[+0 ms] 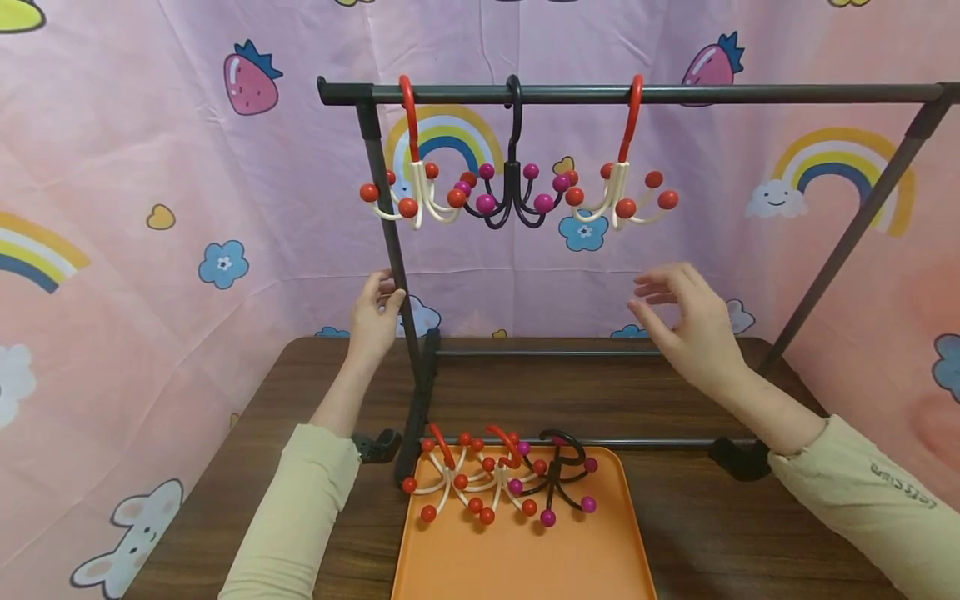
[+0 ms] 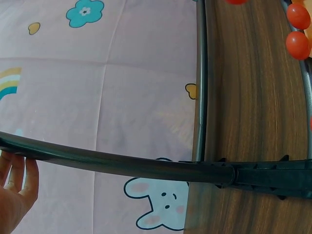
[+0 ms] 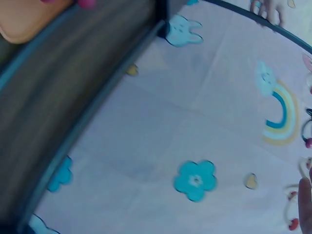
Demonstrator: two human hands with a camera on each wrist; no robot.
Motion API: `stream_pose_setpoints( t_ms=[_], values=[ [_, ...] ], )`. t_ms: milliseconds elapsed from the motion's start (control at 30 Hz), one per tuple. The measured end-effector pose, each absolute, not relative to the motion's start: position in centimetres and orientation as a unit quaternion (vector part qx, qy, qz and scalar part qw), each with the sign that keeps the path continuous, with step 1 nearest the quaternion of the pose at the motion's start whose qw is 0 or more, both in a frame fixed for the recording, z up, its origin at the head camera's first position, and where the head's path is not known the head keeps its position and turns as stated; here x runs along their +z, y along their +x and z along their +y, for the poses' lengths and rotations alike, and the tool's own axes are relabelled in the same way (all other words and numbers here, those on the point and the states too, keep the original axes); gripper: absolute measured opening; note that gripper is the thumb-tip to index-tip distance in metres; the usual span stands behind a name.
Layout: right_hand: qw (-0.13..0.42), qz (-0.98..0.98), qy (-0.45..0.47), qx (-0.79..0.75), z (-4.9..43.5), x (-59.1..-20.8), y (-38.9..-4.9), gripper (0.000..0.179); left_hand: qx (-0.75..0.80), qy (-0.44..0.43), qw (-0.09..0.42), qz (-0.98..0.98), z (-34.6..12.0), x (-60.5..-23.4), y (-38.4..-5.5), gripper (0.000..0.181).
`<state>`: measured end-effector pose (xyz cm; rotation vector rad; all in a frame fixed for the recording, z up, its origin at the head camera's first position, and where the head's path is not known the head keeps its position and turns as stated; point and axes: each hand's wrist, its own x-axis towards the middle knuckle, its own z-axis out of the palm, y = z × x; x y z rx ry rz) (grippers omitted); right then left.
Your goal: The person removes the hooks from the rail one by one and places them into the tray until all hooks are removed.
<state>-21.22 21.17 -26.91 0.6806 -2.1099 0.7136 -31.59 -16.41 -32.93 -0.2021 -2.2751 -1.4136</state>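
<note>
In the head view, my left hand (image 1: 373,321) holds the left upright post (image 1: 393,242) of a dark metal rack, thumb at the near side; the left wrist view shows its fingertips partly hidden by the post (image 2: 122,163). My right hand (image 1: 693,329) is raised in the air with nothing in it, thumb apart from the fingers, below the hanging hooks. From the top bar (image 1: 750,94) hang a white multi-arm hook hanger with red crook and balls (image 1: 417,187), a black one with magenta balls (image 1: 512,187), and another white-and-red one (image 1: 618,192).
An orange tray (image 1: 525,558) on the brown wooden table (image 1: 315,400) bears two white-and-red hook hangers (image 1: 448,475) and a black one with magenta balls (image 1: 553,479). The rack's lower bars (image 1: 645,442) run behind the tray. A patterned cloth (image 1: 300,183) hangs around.
</note>
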Motion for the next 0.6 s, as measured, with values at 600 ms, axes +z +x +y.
stream_pose_setpoints(
  t_ms=[600],
  values=[
    [0.375, -0.853, 0.125, 0.341, 20.1, -17.1, -24.5, 0.041, -0.512, -0.067, 0.227, -0.826, -16.4, -33.0, -31.6, 0.034]
  ],
)
